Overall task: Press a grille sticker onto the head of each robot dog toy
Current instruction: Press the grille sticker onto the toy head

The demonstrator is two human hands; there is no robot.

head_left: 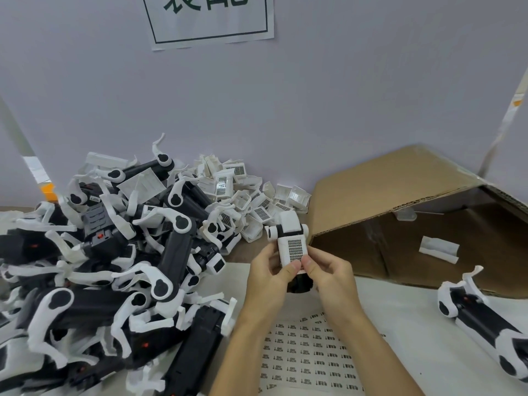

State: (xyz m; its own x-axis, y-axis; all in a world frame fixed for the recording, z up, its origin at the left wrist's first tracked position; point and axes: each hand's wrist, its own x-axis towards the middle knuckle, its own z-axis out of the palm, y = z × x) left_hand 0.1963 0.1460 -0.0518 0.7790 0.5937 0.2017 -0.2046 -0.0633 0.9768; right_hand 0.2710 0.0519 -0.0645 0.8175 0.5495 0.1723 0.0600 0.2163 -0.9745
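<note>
Both hands hold one robot dog toy (290, 241) up at the centre of the view, head end toward the camera, so the white head face sits flat under the thumbs. The grille sticker (295, 246) is already on that face. The left hand (267, 277) wraps the toy's left side, its thumb lying over the sticker's lower edge; the right hand (328, 274) grips the right side with fingers (310, 265) curled and thumb beside the other one. Both thumbs seem to be rubbing the lower edge down (the usual place for a label to lift).

At 9 o'clock a large pile of toys (120, 267) crowds the tabletop (414, 338), presumably waiting their turn. A heap of white head parts (245, 195) lies at 11 o'clock. The sheet of small labels (308, 355) lies at 6 o'clock, under the wrists for easy reach. A cardboard box (400, 201) lies open on its side at 3 o'clock, with one toy (480, 318) lying in front of it, perhaps finished.
</note>
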